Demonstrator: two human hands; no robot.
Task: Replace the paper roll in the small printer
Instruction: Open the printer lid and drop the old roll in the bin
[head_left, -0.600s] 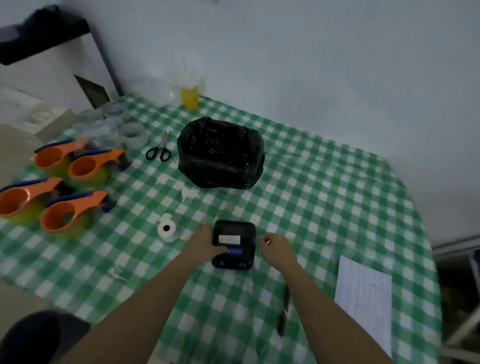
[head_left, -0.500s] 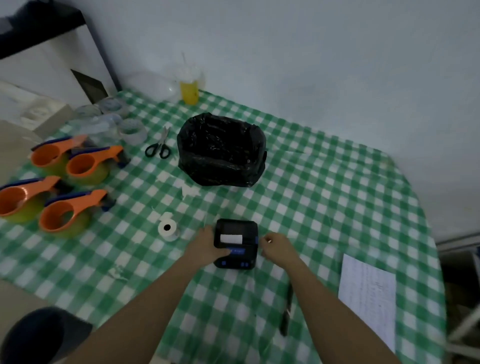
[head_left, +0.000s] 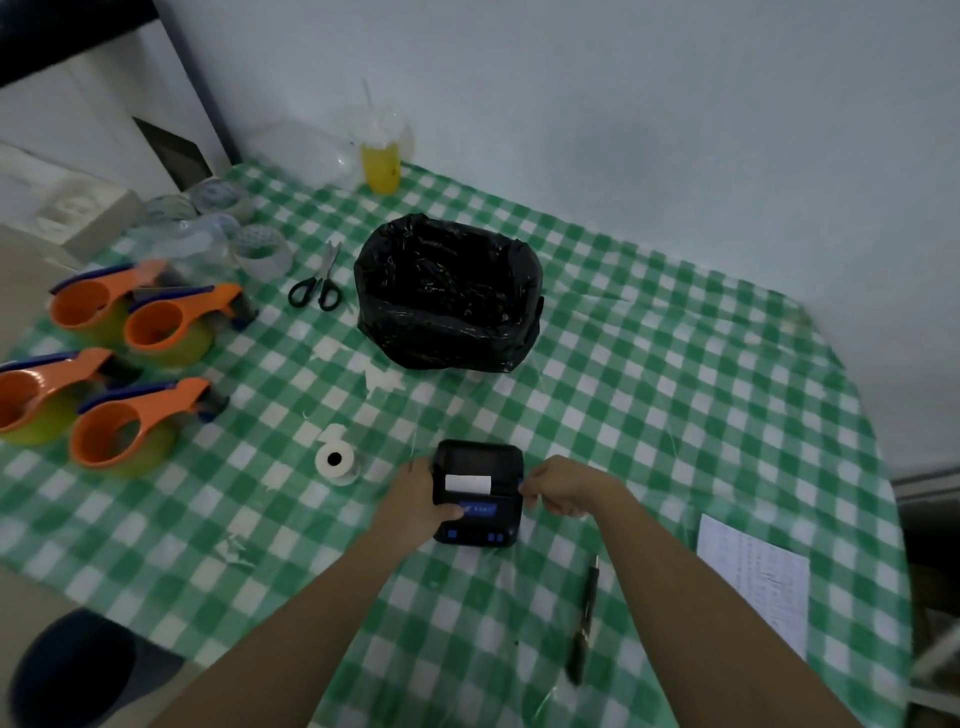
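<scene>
A small black printer (head_left: 478, 493) lies flat on the green checked tablecloth, with a strip of white paper showing at its slot and a blue label below it. My left hand (head_left: 415, 501) grips its left side, thumb resting on the front panel. My right hand (head_left: 558, 488) touches the printer's right edge with curled fingertips. A white paper roll (head_left: 335, 460) stands on the cloth to the left of the printer, apart from both hands.
A bin lined with a black bag (head_left: 449, 299) stands behind the printer. Scissors (head_left: 318, 286), several orange tape dispensers (head_left: 135, 431) and clear tape rolls (head_left: 262, 249) lie at the left. A pen (head_left: 584, 623) and a printed sheet (head_left: 753, 577) lie right; a yellow drink cup (head_left: 382, 161) at the back.
My right hand has closed in from beside the printer to touch its right edge. My left thumb has slid onto the front panel. The printer has stayed in place.
</scene>
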